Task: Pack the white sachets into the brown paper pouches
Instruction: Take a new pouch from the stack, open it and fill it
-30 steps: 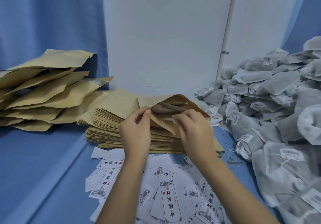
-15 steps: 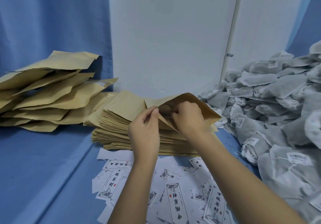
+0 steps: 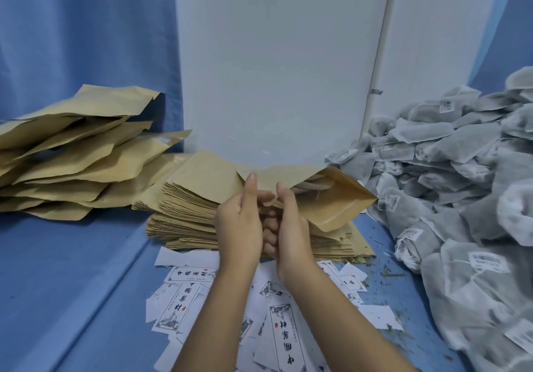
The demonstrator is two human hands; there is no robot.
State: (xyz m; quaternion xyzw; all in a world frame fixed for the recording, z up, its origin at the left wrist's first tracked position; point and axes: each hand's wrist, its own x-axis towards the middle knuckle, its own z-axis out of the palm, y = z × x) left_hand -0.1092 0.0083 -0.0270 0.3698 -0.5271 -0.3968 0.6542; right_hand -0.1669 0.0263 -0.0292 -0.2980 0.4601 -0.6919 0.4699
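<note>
The left hand (image 3: 239, 224) and right hand (image 3: 292, 229) pinch the mouth of a brown paper pouch (image 3: 336, 208) above the stack of flat pouches (image 3: 184, 213), opening it; next, likely, one hand lets go to fetch from the white sachets (image 3: 450, 169) right of that stack.

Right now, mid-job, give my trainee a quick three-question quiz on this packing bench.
1. True or false: the left hand and right hand both grip the open brown pouch.
2. The white sachet heap lies: A) left of the hands, B) right of them, C) on top of them.
3. What lies nearer the person than the flat pouch stack?
Key: 1 true; 2 B; 3 printed labels.
</note>
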